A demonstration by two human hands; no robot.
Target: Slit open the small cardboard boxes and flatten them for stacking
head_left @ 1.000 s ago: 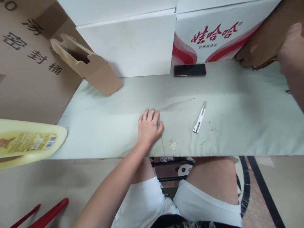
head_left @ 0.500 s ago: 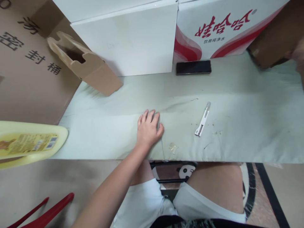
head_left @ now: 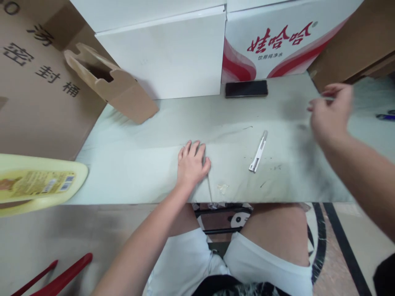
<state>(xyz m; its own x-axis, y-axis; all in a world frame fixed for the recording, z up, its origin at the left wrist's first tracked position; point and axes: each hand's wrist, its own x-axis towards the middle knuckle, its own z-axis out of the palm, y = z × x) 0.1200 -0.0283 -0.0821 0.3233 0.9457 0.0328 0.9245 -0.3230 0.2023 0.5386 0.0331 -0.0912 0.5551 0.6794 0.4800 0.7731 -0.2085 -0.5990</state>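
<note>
My left hand (head_left: pixel 191 164) lies on the pale green cloth (head_left: pixel 129 164), fingers stretched out and holding nothing. Raised over the right side of the table is my right hand (head_left: pixel 331 113), its fingers curled into a pinch. A thin pale sliver shows between those fingers, too small to name. Between the two hands lies a slim white stick-like item (head_left: pixel 258 152) with a clear end and dark print. A black phone (head_left: pixel 246 89) rests farther back, against the white and red carton (head_left: pixel 277 45).
A small open cardboard box (head_left: pixel 129 98) stands back left beside a large brown carton (head_left: pixel 37 102). At the left edge is a yellow bottle (head_left: pixel 46 183). Another brown carton (head_left: pixel 345 45) is back right, with a blue-handled item (head_left: pixel 385 117) near the right edge.
My right hand has come in from the right edge toward the middle, its fingers now pinched. My left hand stays in place on the cloth. The view has shifted slightly.
</note>
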